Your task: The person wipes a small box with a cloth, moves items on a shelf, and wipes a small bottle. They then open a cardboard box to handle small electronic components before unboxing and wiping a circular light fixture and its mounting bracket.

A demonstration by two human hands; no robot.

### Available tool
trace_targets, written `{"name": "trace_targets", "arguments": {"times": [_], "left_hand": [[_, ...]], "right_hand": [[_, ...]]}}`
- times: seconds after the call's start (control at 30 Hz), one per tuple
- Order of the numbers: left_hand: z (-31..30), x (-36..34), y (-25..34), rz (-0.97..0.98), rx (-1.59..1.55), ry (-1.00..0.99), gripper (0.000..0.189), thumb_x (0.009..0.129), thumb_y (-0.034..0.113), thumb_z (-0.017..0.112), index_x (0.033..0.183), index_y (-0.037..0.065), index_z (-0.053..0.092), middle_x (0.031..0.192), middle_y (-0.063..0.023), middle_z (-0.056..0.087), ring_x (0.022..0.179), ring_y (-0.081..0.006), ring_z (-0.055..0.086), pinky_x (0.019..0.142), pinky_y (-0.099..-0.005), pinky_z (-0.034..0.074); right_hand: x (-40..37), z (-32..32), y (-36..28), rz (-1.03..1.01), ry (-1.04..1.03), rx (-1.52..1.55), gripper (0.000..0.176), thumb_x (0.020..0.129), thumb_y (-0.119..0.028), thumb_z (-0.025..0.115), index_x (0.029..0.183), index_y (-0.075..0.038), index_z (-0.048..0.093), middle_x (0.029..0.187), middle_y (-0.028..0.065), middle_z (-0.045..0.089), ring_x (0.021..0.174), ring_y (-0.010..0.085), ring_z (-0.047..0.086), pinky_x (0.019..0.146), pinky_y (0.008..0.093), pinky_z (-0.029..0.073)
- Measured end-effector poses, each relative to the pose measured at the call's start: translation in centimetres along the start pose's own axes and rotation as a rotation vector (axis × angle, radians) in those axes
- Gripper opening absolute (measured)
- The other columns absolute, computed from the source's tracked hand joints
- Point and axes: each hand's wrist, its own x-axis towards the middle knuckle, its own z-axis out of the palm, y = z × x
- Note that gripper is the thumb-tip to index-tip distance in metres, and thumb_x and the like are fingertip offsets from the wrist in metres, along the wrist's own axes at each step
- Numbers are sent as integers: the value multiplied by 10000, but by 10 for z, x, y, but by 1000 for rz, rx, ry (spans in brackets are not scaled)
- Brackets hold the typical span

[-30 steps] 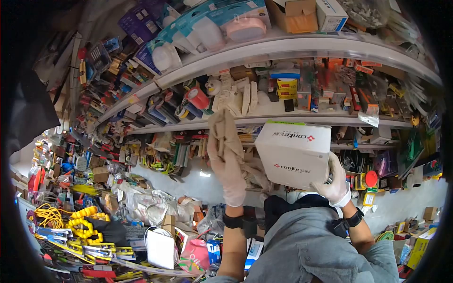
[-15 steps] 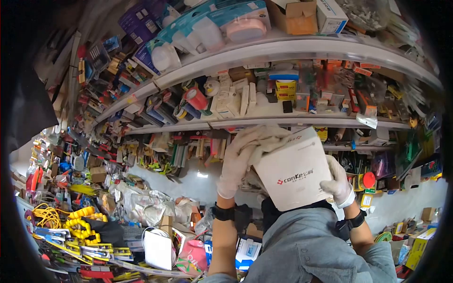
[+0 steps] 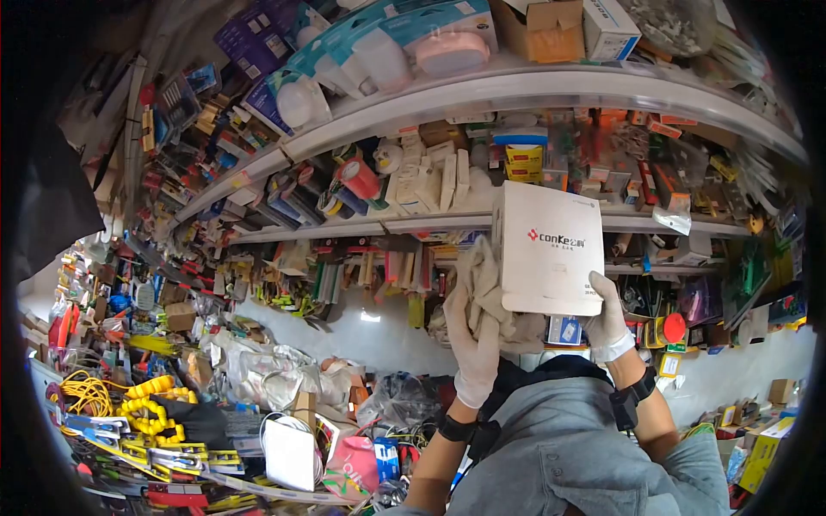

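A white box (image 3: 547, 267) with "conke" printed on its face stands upright in front of me, before the lower shelf. My right hand (image 3: 607, 315), in a white glove, grips the box at its lower right edge, thumb on the front face. My left hand (image 3: 473, 351), gloved too, is closed on a crumpled greyish-white cloth (image 3: 484, 288). The cloth lies along the left side of the box. Part of the left fingers is hidden by the cloth.
Shelves (image 3: 551, 86) packed with small boxes and packaged goods curve above the hands. Yellow coiled hose (image 3: 151, 408), tools and a white flat box (image 3: 291, 454) crowd the lower left. A red-lidded jar (image 3: 668, 328) stands right of my right hand.
The box has moved up and turned from tilted to nearly upright. My left hand and the cloth have moved from its top left corner down to its left side.
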Motion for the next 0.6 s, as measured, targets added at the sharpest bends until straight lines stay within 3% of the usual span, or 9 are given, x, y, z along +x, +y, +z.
{"name": "trace_targets", "arguments": {"times": [0.07, 0.1, 0.17, 0.2, 0.3, 0.4, 0.43, 0.5, 0.6], "left_hand": [[5, -10, 0, -340, -313, 105, 470, 926, 65, 515, 1374, -34, 411, 1295, -133, 516, 1162, -215, 531, 996, -309, 415], [5, -9, 4, -341, -313, 104, 470, 926, 65, 515, 1374, -34, 411, 1295, -133, 516, 1162, -215, 531, 996, -309, 415], [6, -4, 14, -633, -557, 240, 423, 946, 92, 500, 1351, -4, 420, 1221, -97, 560, 1049, -185, 569, 920, -298, 459], [4, -6, -4, -765, -622, 288, 396, 952, 100, 496, 1335, 23, 433, 1174, -79, 570, 971, -162, 565, 858, -283, 474], [24, -6, -13, -557, -633, 423, 405, 913, 83, 527, 1295, 17, 411, 1036, -47, 552, 809, -94, 530, 711, -219, 473], [35, -12, 8, -422, -271, 125, 377, 844, 35, 569, 1205, 54, 460, 1009, -43, 554, 812, -106, 529, 703, -237, 459], [27, -16, 16, -562, -314, -41, 373, 845, 73, 634, 1180, 10, 485, 1008, -66, 567, 925, -177, 554, 841, -298, 458], [15, -15, 16, -216, 61, -331, 295, 853, 93, 628, 1119, 5, 534, 975, -64, 591, 892, -180, 578, 829, -299, 465], [2, -24, -7, -374, -33, -658, 244, 918, 140, 582, 1113, -7, 584, 1027, -71, 619, 936, -166, 586, 864, -284, 463]], "right_hand": [[2, -1, 3, 37, 20, -54, 641, 860, -430, 643, 1338, -27, 502, 1249, 101, 615, 1149, 188, 592, 987, 352, 467], [6, -4, 8, 37, 20, -53, 641, 860, -430, 643, 1338, -27, 502, 1249, 101, 615, 1149, 188, 592, 987, 352, 467], [13, -9, 18, 81, -3, -60, 584, 874, -431, 628, 1318, -71, 511, 1158, 53, 645, 923, 127, 636, 679, 259, 489], [13, -5, 20, 85, -20, -29, 575, 877, -422, 633, 1321, -81, 506, 1168, 43, 640, 917, 110, 618, 651, 245, 447], [8, 25, 21, 43, -47, -65, 576, 886, -403, 627, 1341, -78, 488, 1222, 44, 617, 1022, 126, 609, 758, 269, 483], [13, 25, 30, 58, -24, -12, 590, 891, -367, 638, 1353, -36, 478, 1280, 88, 585, 1137, 197, 578, 949, 345, 472], [12, 29, 29, 49, 11, 36, 584, 895, -348, 644, 1343, -7, 489, 1280, 110, 584, 1147, 222, 571, 1007, 372, 455], [18, 9, 26, 124, -35, 130, 585, 888, -350, 651, 1341, -15, 492, 1274, 111, 587, 1160, 228, 561, 1012, 386, 446], [21, -6, 23, 29, 7, -18, 606, 888, -368, 644, 1355, -16, 485, 1283, 113, 585, 1181, 219, 551, 1032, 377, 425]]}}
